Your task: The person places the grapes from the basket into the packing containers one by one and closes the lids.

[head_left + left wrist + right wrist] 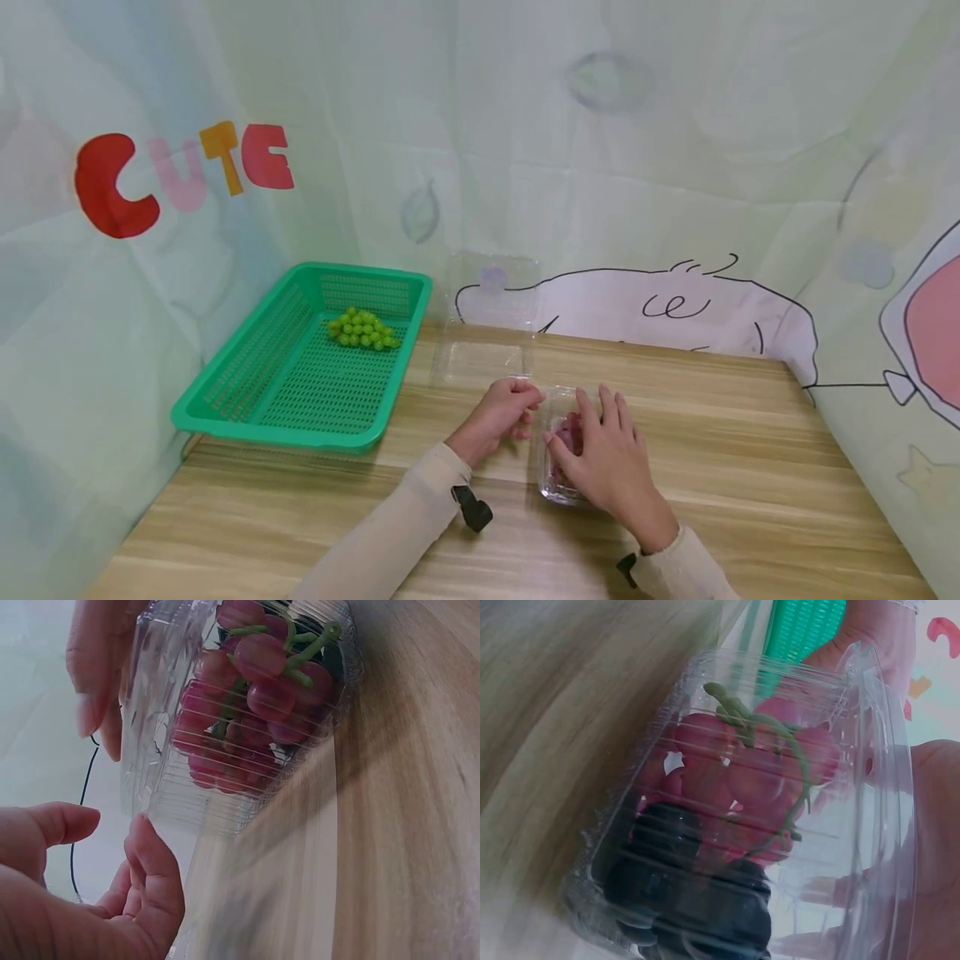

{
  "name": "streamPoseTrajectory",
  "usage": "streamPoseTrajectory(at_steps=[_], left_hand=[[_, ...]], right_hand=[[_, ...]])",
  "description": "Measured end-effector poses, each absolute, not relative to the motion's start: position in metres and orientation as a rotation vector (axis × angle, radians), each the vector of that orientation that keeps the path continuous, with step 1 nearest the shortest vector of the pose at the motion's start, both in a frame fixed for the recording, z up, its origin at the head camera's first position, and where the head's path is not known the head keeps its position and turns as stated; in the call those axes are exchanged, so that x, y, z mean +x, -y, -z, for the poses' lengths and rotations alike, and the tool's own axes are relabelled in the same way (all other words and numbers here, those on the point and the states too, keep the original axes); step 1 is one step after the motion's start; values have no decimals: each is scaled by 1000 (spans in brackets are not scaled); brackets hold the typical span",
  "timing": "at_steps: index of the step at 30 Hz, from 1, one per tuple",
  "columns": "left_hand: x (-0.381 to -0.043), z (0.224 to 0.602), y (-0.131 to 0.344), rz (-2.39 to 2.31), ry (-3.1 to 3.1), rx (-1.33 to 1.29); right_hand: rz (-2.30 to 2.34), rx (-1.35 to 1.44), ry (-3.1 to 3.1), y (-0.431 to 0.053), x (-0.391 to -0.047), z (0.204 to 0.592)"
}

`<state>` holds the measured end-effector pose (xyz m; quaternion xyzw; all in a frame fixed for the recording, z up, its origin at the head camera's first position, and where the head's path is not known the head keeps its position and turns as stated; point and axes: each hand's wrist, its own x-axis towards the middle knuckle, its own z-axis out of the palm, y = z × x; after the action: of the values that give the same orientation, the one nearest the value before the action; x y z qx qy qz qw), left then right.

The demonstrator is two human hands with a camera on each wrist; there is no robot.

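Note:
A clear plastic box (555, 493) stands on the table in front of me. Inside it lie red grapes (270, 697) with a green stem, and dark grapes (705, 907) beside them. My right hand (611, 454) rests across the top of the box, fingers extended and spread, hiding part of the fruit. At the box's left side is my left hand (501, 417), fingers loosely bent. The left wrist view has one of its fingertips right at the box's rim, while the thumb stands apart with nothing pinched between them.
A green plastic basket (375, 435) stands at the left, holding a bunch of green grapes (362, 328). Behind my hands is a second clear box (483, 362) with its lid raised. Printed cloth (525, 125) encloses the wooden table (735, 483) at the back and sides.

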<state>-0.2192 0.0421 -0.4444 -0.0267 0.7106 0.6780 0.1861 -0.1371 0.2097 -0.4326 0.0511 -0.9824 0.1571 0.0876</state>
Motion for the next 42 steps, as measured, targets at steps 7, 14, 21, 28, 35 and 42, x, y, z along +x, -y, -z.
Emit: streamPoseTrajectory(at_steps=[7, 14, 21, 28, 35, 42], left_hand=[[-220, 444, -36, -1887, -2032, -88], [-218, 443, -29, -1887, -2041, -69], [-218, 439, -24, -1873, -2056, -61], [-218, 436, -18, -1837, -2101, -60], [-216, 431, -15, -1764, -2154, 2], [-213, 419, -8, -1629, -2286, 184]], right_hand=[[-493, 159, 2924, -211, -138, 427], [-491, 156, 2936, -212, -139, 425], [-501, 158, 2943, -212, -140, 421], [-498, 166, 2939, -213, -139, 420], [-512, 197, 2903, -214, -139, 419], [-592, 290, 2787, -218, -141, 415]])
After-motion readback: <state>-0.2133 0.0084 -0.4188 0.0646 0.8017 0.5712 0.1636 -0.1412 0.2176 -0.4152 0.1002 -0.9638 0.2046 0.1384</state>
